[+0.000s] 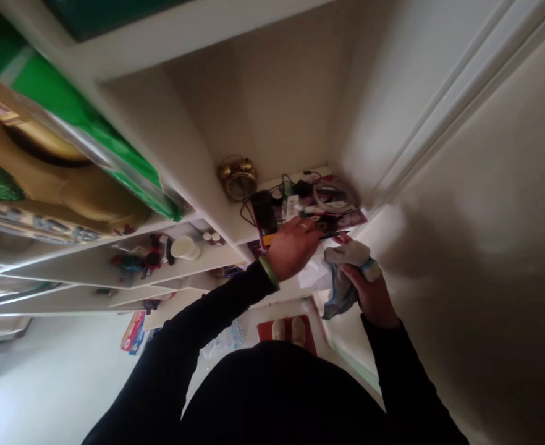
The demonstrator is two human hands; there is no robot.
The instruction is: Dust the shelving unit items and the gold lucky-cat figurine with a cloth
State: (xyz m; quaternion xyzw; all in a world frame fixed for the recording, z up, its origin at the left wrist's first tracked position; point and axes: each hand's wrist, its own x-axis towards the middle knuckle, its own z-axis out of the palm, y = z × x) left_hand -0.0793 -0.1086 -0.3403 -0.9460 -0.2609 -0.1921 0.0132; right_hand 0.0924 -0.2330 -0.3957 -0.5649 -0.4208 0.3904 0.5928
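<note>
My right hand (369, 287) is closed around a bunched grey-white cloth (341, 293) with a bluish edge. My left hand (295, 247) reaches over the front of a cluttered tray (359, 217) on the shelf, its fingers bent together. A thin dark item (335, 235) lies between the two hands; whether the left fingers pinch it is hard to make out. Beside the left hand are a dark phone-like object (264, 212) and a white labelled packet (291, 208). Farther back in the tray lies a coiled pale cable (332, 198).
A brass twin-bell alarm clock (238, 179) stands left of the tray. Lower shelves at left hold a white cup (186, 248) and small colourful items (136, 262). A large green-and-gold package (68, 154) fills the upper left. A wall (476, 259) borders the right.
</note>
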